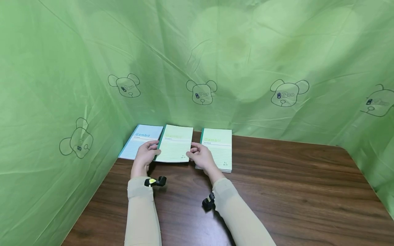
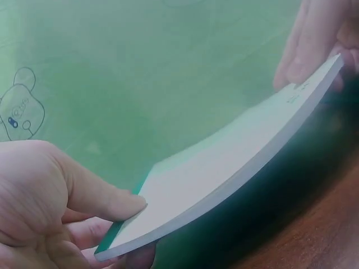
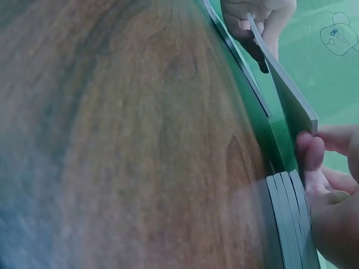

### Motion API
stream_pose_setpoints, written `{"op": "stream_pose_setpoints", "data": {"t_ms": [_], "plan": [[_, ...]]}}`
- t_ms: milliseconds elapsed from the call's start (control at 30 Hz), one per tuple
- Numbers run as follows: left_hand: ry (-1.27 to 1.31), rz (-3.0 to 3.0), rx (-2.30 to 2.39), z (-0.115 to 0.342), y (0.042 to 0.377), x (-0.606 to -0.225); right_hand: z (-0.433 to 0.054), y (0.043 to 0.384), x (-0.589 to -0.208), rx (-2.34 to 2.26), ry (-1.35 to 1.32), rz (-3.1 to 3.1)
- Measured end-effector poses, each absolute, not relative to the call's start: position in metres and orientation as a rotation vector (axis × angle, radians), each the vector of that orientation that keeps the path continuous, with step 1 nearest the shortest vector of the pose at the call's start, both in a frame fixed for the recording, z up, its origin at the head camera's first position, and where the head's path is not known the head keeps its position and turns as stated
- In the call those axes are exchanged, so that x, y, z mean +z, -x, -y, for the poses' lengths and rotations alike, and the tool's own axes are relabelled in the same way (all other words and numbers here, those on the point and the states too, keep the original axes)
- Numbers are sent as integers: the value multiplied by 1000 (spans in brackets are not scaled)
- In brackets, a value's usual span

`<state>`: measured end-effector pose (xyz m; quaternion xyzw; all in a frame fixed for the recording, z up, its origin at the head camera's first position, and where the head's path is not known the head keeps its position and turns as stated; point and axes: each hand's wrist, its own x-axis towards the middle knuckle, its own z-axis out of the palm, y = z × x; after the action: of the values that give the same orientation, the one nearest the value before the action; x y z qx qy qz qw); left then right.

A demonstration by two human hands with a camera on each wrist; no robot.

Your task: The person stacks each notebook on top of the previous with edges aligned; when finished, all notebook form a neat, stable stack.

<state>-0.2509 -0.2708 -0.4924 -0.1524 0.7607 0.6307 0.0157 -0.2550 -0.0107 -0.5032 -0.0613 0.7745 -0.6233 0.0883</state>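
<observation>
Both hands hold a pale green notebook with a dark green spine, raised off the table. My left hand pinches its spine edge, thumb on the cover and fingers beneath. On the opposite edge my right hand pinches near the lower corner. The notebook bows slightly between them in the left wrist view. A blue notebook lies to the left, partly behind the left hand. To the right, a stack of green notebooks rests on the table, its edges showing as several layers in the right wrist view.
The dark wooden table stretches to the right and toward the front. Green fabric with drawn bear heads encloses the back and sides, meeting the table's far edge just behind the notebooks. A black camera is strapped to the right wrist.
</observation>
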Motion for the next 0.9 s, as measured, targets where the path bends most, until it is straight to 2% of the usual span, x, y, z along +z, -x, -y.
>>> {"op": "stream_pose_setpoints", "data": {"t_ms": [467, 900], "plan": [[414, -2409, 1941, 254, 253, -476, 0, 251, -500, -2020, 133, -2157], [250, -2426, 1913, 220, 257, -467, -38, 239, -489, -2171, 116, -2112]]}}
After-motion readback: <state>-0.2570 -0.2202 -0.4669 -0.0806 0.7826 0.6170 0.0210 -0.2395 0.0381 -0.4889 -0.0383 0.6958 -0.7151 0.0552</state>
